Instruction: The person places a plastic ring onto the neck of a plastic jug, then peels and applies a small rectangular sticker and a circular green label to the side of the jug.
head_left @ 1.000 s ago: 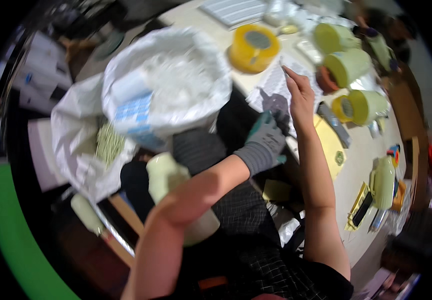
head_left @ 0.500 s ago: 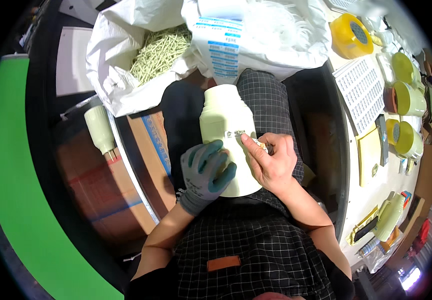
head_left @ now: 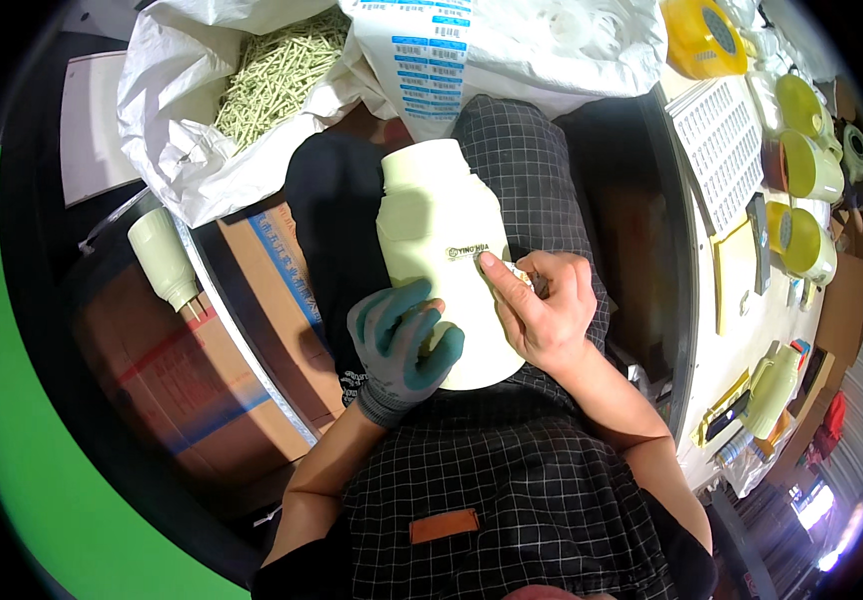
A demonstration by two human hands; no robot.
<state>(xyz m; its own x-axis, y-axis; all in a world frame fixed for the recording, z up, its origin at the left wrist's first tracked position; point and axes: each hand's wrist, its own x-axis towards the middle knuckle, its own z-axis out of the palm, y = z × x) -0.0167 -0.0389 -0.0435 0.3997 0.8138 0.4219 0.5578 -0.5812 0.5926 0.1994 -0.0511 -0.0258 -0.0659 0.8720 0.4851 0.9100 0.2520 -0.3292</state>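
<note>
A pale green thermos flask body (head_left: 452,300) lies across my lap, its narrower neck away from me. My left hand (head_left: 407,345), in a grey glove with teal fingers, is curled against its lower left side and steadies it. My bare right hand (head_left: 550,310) is at its right side, with the forefinger pressed at the end of a small dark printed mark (head_left: 470,251) on the shell. Under the curled fingers of that hand sits a small whitish and yellowish bit; what it is stays mostly hidden.
An open white sack (head_left: 177,130) of short pale green sticks stands ahead, beside a label sheet (head_left: 432,75). To the right, a table (head_left: 687,400) bears a tape roll (head_left: 707,40), green cups (head_left: 807,165) and a green jug (head_left: 774,390). Cardboard boxes (head_left: 192,375) lie left.
The white strip around the printed mark no longer shows; the mark now stands directly on the green shell. My hands stay in nearly the same places on the flask. The view has shifted slightly.
</note>
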